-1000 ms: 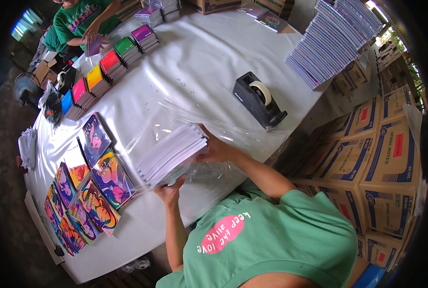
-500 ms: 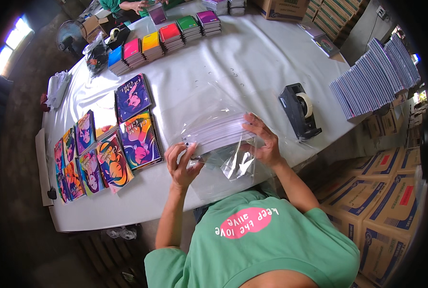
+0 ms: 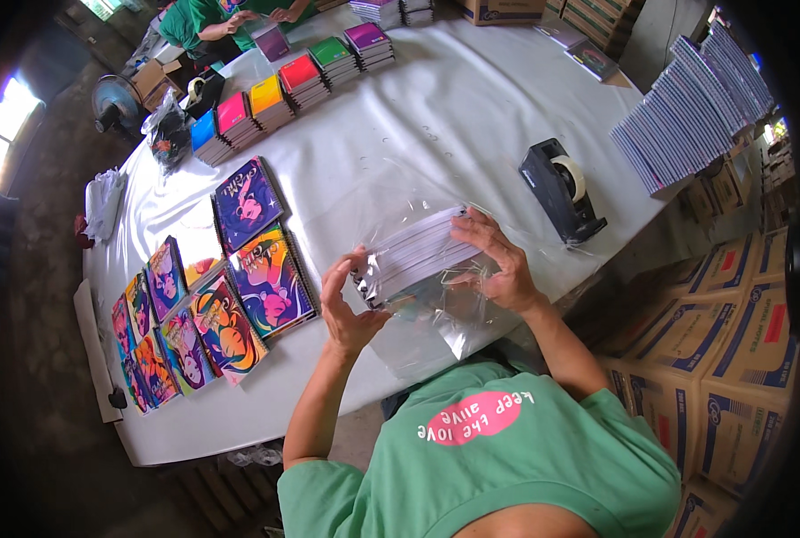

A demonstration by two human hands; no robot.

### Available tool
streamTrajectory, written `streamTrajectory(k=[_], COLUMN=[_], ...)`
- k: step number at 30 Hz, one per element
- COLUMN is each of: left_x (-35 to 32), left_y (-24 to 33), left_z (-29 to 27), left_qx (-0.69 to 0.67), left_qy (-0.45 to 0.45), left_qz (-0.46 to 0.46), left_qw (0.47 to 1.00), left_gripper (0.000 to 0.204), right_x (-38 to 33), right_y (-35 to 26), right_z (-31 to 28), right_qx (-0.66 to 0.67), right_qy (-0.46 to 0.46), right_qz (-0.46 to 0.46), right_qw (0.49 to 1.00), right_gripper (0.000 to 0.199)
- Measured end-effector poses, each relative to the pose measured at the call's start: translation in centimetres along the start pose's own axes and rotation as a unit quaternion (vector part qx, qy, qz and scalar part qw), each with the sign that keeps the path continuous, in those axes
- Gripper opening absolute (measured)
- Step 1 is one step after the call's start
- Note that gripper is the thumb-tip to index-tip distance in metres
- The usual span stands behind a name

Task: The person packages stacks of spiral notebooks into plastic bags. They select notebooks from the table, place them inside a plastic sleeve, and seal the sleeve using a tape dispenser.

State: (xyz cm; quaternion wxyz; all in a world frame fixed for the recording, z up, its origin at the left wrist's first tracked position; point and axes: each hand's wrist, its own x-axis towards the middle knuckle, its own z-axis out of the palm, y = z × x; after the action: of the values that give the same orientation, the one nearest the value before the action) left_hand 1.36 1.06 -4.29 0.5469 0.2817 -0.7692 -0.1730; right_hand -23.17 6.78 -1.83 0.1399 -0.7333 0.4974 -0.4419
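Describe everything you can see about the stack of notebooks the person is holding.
The stack of spiral notebooks shows mostly white page edges, with wire binding at its left end. It is held tilted, just above the white-covered table, near the front edge. A clear plastic bag wraps it loosely and hangs crumpled below. The left hand grips the bound end; the right hand clasps the far end, fingers over the top. Its covers are not visible.
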Motion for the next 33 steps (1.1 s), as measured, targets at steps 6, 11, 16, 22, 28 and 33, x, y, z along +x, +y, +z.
streamTrajectory(k=[6, 11, 16, 22, 28, 33], left_x=[7.6, 12.0, 5.5, 2.3, 4.9, 6.8], left_y=[3.7, 7.8, 6.6, 3.2, 4.9, 5.6], left_z=[-0.8, -2.4, -6.3, -2.5, -1.2, -1.4], left_qx=[0.105, 0.158, 0.119, 0.165, 0.193, 0.137], left_qy=[-0.082, -0.218, 0.038, -0.239, -0.313, -0.271], left_qz=[0.289, 0.257, 0.076, 0.044, 0.058, 0.115], left_qw=[0.948, 0.928, 0.989, 0.956, 0.928, 0.946], left_gripper=[0.026, 0.024, 0.015, 0.051, 0.071, 0.03], right_x=[1.8, 1.9, -0.3, 0.4, 0.6, -0.2], right_y=[-2.5, -1.3, -0.5, -1.0, -1.7, -0.8], right_z=[-1.3, -0.2, -0.4, -0.8, -1.5, -1.0], right_qx=[0.05, 0.299, 0.235, 0.104, -0.015, 0.145], right_qy=[0.022, 0.099, 0.051, 0.002, -0.047, 0.047], right_qz=[-0.024, 0.079, 0.112, 0.083, 0.05, 0.114], right_qw=[0.998, 0.946, 0.964, 0.991, 0.998, 0.982], right_gripper=[0.059, 0.081, 0.08, 0.076, 0.083, 0.097])
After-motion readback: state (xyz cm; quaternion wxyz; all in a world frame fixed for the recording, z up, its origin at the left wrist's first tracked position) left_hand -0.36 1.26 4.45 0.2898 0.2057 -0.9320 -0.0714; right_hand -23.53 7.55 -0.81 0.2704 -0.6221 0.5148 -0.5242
